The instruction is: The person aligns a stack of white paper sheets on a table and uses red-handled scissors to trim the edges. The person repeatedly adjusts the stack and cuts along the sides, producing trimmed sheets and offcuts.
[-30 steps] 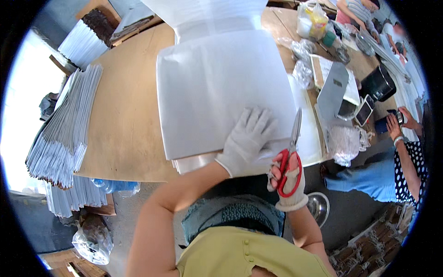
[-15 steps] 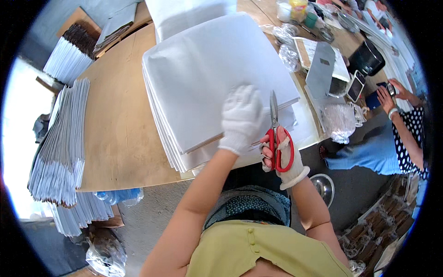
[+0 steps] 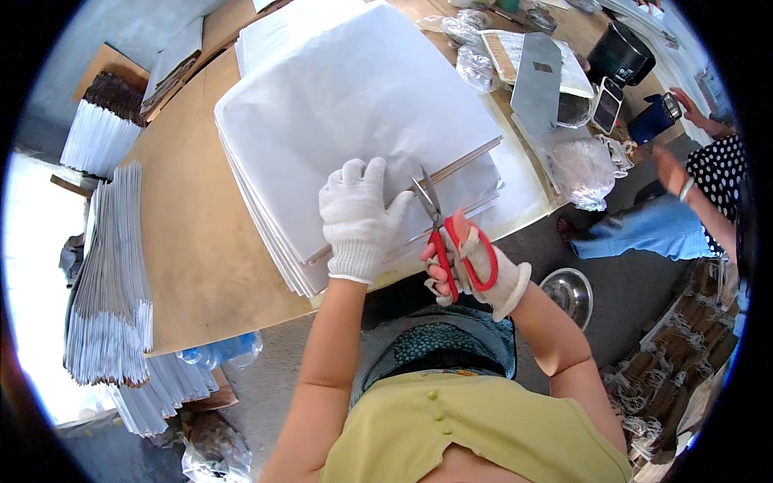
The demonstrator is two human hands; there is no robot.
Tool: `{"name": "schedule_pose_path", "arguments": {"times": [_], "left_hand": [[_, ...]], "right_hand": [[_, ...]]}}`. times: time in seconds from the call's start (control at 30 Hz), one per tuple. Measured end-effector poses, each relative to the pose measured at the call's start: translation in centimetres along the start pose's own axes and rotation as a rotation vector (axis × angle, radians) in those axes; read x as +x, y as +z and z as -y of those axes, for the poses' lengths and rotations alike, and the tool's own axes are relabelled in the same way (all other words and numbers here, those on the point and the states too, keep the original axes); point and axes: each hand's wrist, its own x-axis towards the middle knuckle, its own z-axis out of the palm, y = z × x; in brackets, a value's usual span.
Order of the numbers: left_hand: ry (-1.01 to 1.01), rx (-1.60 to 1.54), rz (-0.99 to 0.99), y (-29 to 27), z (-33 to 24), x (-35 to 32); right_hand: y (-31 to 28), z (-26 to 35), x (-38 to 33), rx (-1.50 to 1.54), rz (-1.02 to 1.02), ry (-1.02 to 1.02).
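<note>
Across the middle of the bench [image 3: 185, 266] lies a stack [image 3: 346, 88] of white sheets, its near side close to the front edge, with lower layers sticking out unevenly under the upper ones. The left hand [image 3: 353, 213], white-gloved, rests palm down over that near side, its fingers spread and closed on nothing that shows. The right hand [image 3: 493, 278], only partly gloved, has its fingers curled round the red handles of the scissors [image 3: 437, 219]; the blades stand slightly apart, tips right by the stack's near side, though whether they touch it cannot be told. How far the work has got is hard to gauge: no cut shows in the top sheet and no offcuts are visible, so the stack itself seems to be what is left. The bundles [image 3: 109, 282] of white sheets at the left may be finished or waiting; nothing visible settles which. As for writing, no brand or label is legible: small marks on the black bin [image 3: 620, 52] and a dark patch on the grey plate [image 3: 535, 88] are too small to read, and the phone [image 3: 606, 106] shows no clear text
</note>
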Motion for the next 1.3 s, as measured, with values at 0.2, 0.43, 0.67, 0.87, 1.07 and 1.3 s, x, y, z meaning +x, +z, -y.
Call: {"name": "schedule_pose_path", "arguments": {"times": [0.2, 0.43, 0.67, 0.87, 1.07, 1.3], "left_hand": [[0.05, -0.019, 0.013, 0.1, 0.4, -0.3], [-0.006, -0.009, 0.056, -0.1, -0.8, 0.0], [-0.109, -0.006, 0.094, 0.7, -0.1, 0.2], [-0.052, 0.066, 0.17, 0.4, 0.1, 0.3], [0.117, -0.057, 0.304, -1.1, 2.4, 1.8], [0.136, -0.365, 0.852, -2.2, 6.1, 8.1]], "right_hand": [[-0.7, -0.6, -2.3, -0.032, 0.027, 0.018], [-0.7, 1.4, -0.3, 0.082, 0.014, -0.014], [-1.1, 0.4, -2.8, -0.148, -0.039, -0.038], [-5.4, 4.5, -1.8, -0.187, -0.372, -0.169], [-4.6, 0.2, -1.4, -0.165, -0.282, -0.22], [3.6, -6.1, 1.4, -0.224, 0.131, 0.077]]}}
